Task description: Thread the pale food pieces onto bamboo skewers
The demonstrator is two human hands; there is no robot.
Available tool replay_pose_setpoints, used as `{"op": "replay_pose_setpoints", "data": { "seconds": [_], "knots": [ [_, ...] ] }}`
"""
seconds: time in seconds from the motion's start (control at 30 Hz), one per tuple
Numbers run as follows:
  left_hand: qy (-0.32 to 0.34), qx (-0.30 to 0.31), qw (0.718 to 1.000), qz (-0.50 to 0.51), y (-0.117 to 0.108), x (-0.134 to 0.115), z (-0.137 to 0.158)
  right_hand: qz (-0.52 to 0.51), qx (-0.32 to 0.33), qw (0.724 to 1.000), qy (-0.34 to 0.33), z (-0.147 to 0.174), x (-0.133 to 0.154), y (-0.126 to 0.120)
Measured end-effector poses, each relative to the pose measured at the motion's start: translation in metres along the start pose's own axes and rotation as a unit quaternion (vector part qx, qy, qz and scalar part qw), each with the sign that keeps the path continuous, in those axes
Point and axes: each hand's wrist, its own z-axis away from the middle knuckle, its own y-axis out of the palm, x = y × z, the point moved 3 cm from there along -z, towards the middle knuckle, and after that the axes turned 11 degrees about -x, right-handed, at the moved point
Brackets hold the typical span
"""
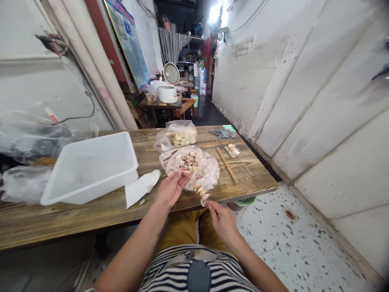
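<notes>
My left hand point(172, 185) is at the near edge of an open plastic bag point(209, 164) of garlic cloves point(190, 160). Its fingertips pinch a garlic clove point(186, 172). My right hand point(222, 219) is closed on the near end of a thin skewer, in front of the table edge. Several cloves point(201, 193) are threaded along that skewer, which tilts up toward my left hand; its far tip is hard to make out. Right of the bag lie a bundle of bare wooden skewers point(227, 166) and some finished garlic skewers point(232, 150) side by side.
Behind the garlic stands another clear bag point(185, 134) with pale slices. A white plastic tub point(94, 164) and a crumpled white paper point(141, 186) are to the left. A grey cloth-like bundle point(223, 133) lies at the far right. A green-rimmed bin point(245, 201) stands below the table point(258, 178).
</notes>
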Motion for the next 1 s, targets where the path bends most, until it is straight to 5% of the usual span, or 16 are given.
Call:
{"op": "replay_pose_setpoints", "data": {
  "seconds": [0.6, 1.0],
  "knots": [
    [-0.101, 0.051, 0.989, 0.094, 0.0012, 0.0007, 0.0003, -0.012, 0.01, 1.0, 0.005, 0.0011, 0.0033, -0.0034],
    [-0.089, 0.024, 0.988, 0.124, 0.0041, -0.0005, 0.001, -0.019, 0.004, 1.0, 0.006, -0.0002, 0.0034, -0.0043]
  ]
}}
